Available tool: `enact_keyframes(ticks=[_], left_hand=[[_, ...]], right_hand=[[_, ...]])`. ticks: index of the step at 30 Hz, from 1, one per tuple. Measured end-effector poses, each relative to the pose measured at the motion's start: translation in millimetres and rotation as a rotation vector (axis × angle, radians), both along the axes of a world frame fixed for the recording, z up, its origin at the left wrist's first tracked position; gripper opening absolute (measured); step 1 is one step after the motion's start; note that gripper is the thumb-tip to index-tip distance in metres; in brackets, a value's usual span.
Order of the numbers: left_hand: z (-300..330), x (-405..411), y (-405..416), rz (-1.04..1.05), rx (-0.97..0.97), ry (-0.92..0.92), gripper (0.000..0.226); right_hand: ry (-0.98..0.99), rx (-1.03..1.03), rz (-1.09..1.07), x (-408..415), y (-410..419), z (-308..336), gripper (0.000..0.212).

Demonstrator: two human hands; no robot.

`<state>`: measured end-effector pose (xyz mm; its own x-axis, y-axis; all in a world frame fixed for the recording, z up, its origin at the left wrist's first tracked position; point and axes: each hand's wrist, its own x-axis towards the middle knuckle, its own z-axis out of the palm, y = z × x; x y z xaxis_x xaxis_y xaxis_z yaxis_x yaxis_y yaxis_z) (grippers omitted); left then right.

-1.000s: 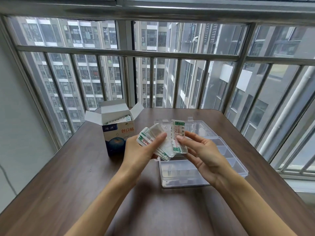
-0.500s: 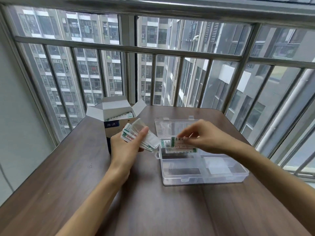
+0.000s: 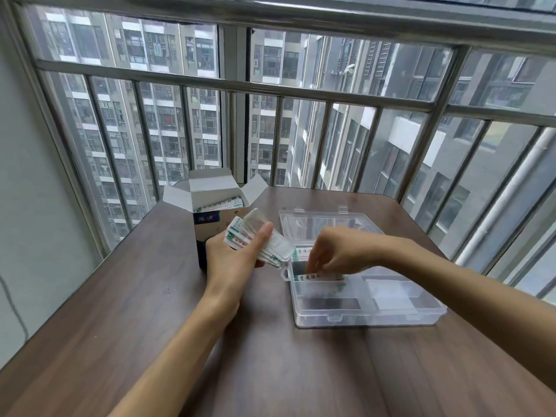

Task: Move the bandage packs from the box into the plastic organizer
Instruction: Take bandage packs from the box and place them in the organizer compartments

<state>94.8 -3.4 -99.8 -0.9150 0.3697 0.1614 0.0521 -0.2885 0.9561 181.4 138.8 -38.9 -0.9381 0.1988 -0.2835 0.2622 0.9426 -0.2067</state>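
Left hand [image 3: 237, 257] grips fanned bandage packs [image 3: 258, 242]; right hand [image 3: 337, 254] pinches one pack [image 3: 313, 277] into the organizer [image 3: 367, 319]. Lay it flat within one compartment before letting go.

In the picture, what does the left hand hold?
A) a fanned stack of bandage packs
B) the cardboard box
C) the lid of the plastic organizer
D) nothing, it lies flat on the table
A: the left hand grips a fanned stack of bandage packs just in front of the open box, while the right hand lowers a single pack into the plastic organizer.
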Motion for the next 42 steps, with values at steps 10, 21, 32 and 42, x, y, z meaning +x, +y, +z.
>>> enact_keyframes(ticks=[10, 21, 32, 42], left_hand=[[0.4, 0.1, 0.6, -0.021, -0.006, -0.044, 0.009], [2.6, 6.6, -0.5, -0.107, -0.024, -0.108, 0.013], [7.5, 13.5, -3.1, -0.247, -0.054, -0.165, 0.002], [8.5, 16.5, -2.8, -0.239, -0.093, -0.152, 0.004]], right_hand=[[0.125, 0.355, 0.23, 0.8, -9.9, 1.7, 0.017], [0.326, -0.762, -0.341, 13.4, -22.7, 3.7, 0.024], [0.592, -0.885, -0.584, 20.2, -33.0, -13.5, 0.005], [1.039, -0.464, -0.458, 22.9, -25.0, -20.9, 0.005]])
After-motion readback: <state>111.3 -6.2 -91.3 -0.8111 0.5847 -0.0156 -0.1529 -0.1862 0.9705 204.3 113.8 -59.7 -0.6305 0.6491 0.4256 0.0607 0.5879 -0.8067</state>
